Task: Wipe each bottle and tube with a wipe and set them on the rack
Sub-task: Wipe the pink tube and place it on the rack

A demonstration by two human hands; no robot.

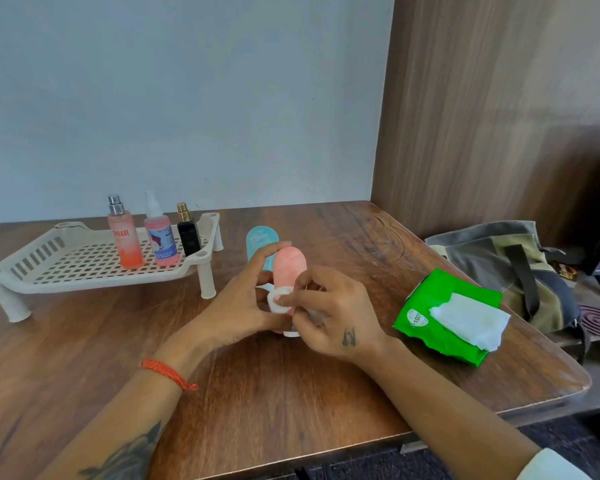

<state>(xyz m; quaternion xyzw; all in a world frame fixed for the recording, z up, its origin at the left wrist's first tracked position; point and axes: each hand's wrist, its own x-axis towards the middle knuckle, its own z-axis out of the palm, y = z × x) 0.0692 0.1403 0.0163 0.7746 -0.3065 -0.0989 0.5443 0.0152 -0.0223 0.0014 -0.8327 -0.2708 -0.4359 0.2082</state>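
Note:
A pink tube [289, 264] stands cap-down at the table's middle, gripped by my left hand [246, 299] around its left side. My right hand [329, 313] pinches a white wipe [280, 299] against the tube's lower front. A blue tube [261, 242] stands just behind, partly hidden by my left fingers. On the cream rack [84, 268] at the back left stand three bottles: an orange spray bottle [124, 237], a pink pump bottle [160, 237] and a small black bottle [189, 233].
A green pack of wipes [440, 306] with one sheet pulled out lies at the right of the wooden table [257, 382]. Beyond the table's right edge sits a grey-olive bag [499, 261]. A wood panel wall rises on the right.

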